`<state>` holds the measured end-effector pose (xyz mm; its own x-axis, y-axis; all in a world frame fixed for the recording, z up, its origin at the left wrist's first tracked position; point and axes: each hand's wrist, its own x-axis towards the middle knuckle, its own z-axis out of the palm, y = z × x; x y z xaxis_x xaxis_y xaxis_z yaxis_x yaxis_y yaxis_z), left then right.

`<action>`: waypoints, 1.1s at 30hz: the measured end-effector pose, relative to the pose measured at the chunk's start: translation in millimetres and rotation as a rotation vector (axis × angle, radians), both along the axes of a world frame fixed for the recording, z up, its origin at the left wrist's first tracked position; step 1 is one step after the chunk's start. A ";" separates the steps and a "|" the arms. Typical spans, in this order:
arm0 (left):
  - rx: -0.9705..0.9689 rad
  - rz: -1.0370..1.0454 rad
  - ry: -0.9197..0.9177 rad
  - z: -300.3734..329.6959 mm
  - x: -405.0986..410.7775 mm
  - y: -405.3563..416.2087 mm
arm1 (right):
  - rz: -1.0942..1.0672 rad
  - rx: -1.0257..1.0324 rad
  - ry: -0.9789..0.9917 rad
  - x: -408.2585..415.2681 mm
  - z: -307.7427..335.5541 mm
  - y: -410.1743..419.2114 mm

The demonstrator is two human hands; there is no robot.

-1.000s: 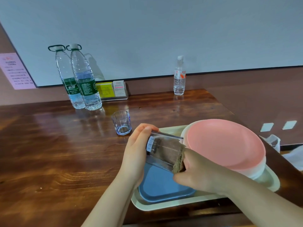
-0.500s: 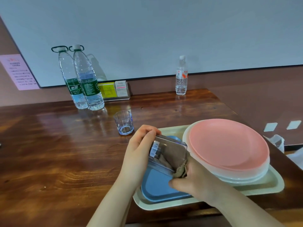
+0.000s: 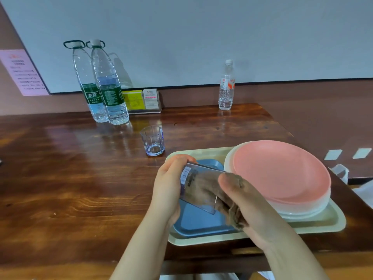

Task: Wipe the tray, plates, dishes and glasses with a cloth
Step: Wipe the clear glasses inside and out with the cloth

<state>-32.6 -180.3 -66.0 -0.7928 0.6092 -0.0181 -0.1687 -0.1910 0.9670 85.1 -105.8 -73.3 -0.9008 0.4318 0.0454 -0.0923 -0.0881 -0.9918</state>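
Between your hands, above the blue dish on the tray, your left hand grips the base of the tilted glass while your right hand works the brown cloth inside. Treat the glass as rigid, smooth and breakable; hold the base firmly. Its barcode sticker is unreadable. Beyond your hands stands a second glass; farther off, green-labelled bottles carry illegible print.

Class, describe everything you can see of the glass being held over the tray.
The held glass is clear, straight-sided and flat-faced, with a white label near its base. It lies tilted on its side above the blue dish. The left hand grips its base end; the right hand pushes a brown cloth into its mouth.
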 end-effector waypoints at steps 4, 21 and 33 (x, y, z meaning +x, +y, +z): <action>-0.014 0.049 -0.181 -3.5 0.3 -2.2 | 0.007 -0.029 0.032 -1.3 3.4 -5.5; -0.046 -0.199 -0.816 -14.1 10.9 -6.8 | -0.133 0.673 -0.094 -7.7 -12.9 -0.1; 0.251 -0.416 -0.652 -22.6 20.1 -6.9 | -0.672 0.674 -0.160 -23.5 0.4 11.0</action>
